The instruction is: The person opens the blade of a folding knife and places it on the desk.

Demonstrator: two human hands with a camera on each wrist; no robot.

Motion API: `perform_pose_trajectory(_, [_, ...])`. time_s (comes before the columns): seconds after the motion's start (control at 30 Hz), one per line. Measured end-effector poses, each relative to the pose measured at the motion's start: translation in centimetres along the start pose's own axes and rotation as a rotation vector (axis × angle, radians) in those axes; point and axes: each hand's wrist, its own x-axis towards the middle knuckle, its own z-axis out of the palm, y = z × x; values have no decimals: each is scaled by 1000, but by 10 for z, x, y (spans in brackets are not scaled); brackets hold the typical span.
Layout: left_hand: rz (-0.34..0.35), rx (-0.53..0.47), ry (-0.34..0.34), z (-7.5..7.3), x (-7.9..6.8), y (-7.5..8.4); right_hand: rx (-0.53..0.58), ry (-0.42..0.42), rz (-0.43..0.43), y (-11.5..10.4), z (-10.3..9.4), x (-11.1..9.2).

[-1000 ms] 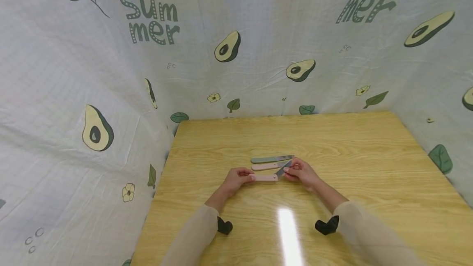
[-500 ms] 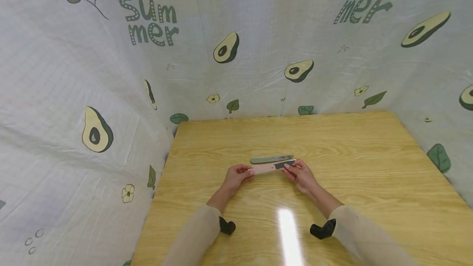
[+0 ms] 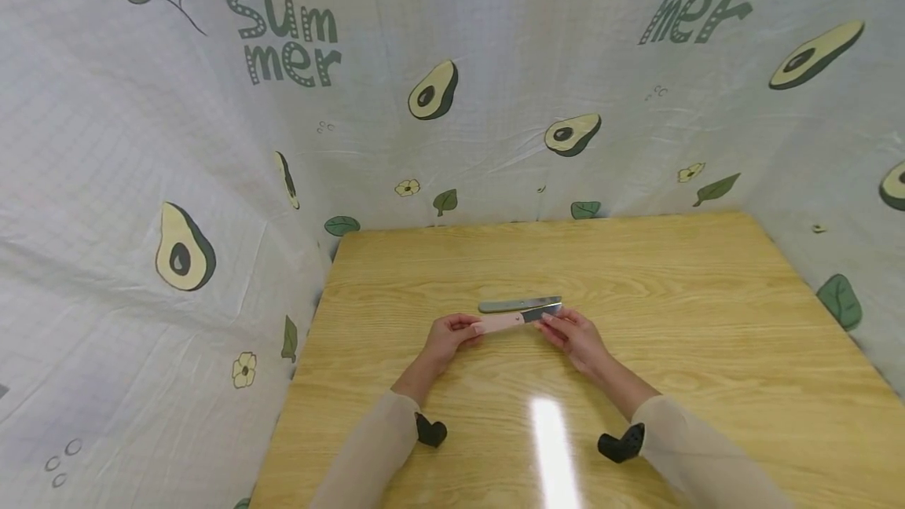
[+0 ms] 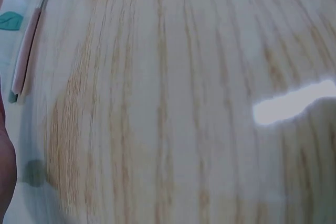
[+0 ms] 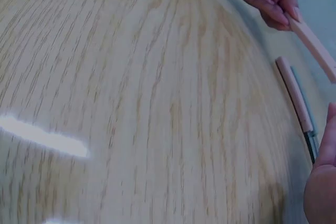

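My left hand (image 3: 447, 338) grips the handle end of a pink-handled folding knife (image 3: 498, 324). At its other end my right hand (image 3: 576, 340) pinches the dark, flat blade (image 3: 534, 315). Blade and handle stand nearly in line, joined at a small pivot. The knife is held above the table, tilted up slightly to the right. Just behind it lies a green-handled knife (image 3: 502, 306) with its blade out. A second pink-handled knife (image 5: 294, 95) rests beside the green one; the held knife mostly hides it in the head view, but both wrist views show it.
The light wooden table (image 3: 679, 320) carries a bright light reflection (image 3: 555, 446) near its front. A white cloth (image 3: 495, 171) printed with avocados and leaves hangs behind and at both sides. A black wrist camera (image 3: 622, 444) sits on the right sleeve, another on the left.
The blade has swung from a clear angle to nearly straight with its handle. Both hands have brought the knife slightly farther from me, over the pink knife on the table.
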Motion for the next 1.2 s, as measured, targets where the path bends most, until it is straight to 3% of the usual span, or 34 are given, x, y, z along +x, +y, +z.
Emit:
perform_pose_trajectory(0.27, [-8,-4,-32,-3,-3,1,-172,-25,26,-7,-22,-4])
perform_pose_trajectory(0.57, [-15,10,-61,0,-2,-6,-275,-18,31,-12,-34,-7])
perform_pose_trajectory(0.7, [-15,14,-2,6,-1,-9,-330,19,54,-13,-38,-9])
perform_pose_trajectory(0.93, [-36,57,201,21,-1,-8,-382,86,105,-17,-38,-8])
perform_pose_trajectory(1.2, [-28,168,295,30,-4,-8,-450,145,149,-22,-37,-7])
